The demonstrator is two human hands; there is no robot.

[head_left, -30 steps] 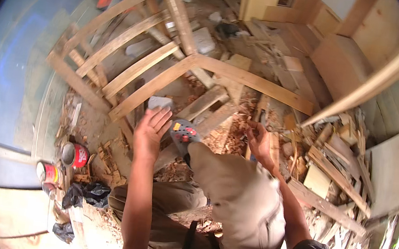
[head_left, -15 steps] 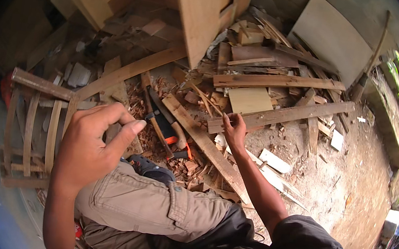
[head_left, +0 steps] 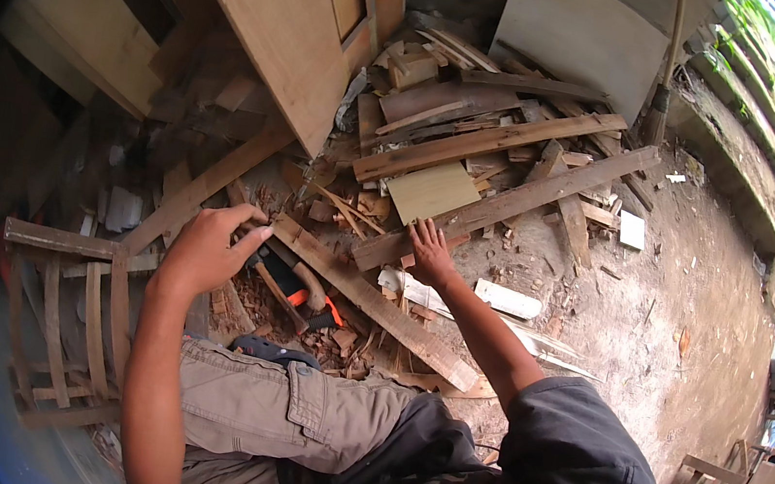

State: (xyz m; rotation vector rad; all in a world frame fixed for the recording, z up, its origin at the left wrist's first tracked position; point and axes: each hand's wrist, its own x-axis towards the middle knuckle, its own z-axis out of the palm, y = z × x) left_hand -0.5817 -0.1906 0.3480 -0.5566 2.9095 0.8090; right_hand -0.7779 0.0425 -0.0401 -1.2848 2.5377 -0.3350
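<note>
My right hand (head_left: 430,251) lies with fingers spread on the near end of a long weathered plank (head_left: 540,198), which slants away to the right. My left hand (head_left: 210,248) is raised above the debris, thumb and forefinger bent toward each other in a pinch; anything between them is too small to make out. Below and between my hands lies a second plank (head_left: 379,305), pointing toward my knees. Beside it, partly hidden by my left hand, are a wooden-handled tool (head_left: 310,288), another tool with a slim wooden handle (head_left: 278,296) and an orange piece (head_left: 334,311).
A scrap-wood pile (head_left: 483,108) spreads ahead, with a yellowish board (head_left: 433,192) on its near side. A plywood panel (head_left: 249,28) stands at the upper left. On the left is a slatted wooden frame (head_left: 64,244). A broom (head_left: 657,116) leans at the back right.
My right hand has gone from pinched fingers at the plank's end to lying spread on it. My left hand has moved slightly farther from me. The view has shifted to the right.
</note>
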